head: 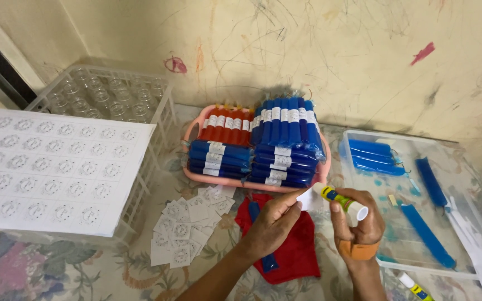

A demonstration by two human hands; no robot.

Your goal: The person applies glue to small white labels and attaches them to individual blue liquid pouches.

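Observation:
My right hand (358, 220) grips a glue stick (338, 199) with a yellow and blue label, its tip pressed against a small white paper label (308, 198). My left hand (274, 220) pinches that label between thumb and fingers. Both hands hover over a red cloth (299, 253) on which a blue tube (269, 262) lies. An orange band wraps my right wrist (358, 249).
A pink basket (196, 129) holds stacked blue and red labelled tubes. A clear tray (364, 167) at right holds blue tubes. Cut labels (188, 223) lie scattered on the floral tablecloth. A printed label sheet (51, 167) covers a white crate of glass jars (107, 95). Another glue stick (417, 289) lies bottom right.

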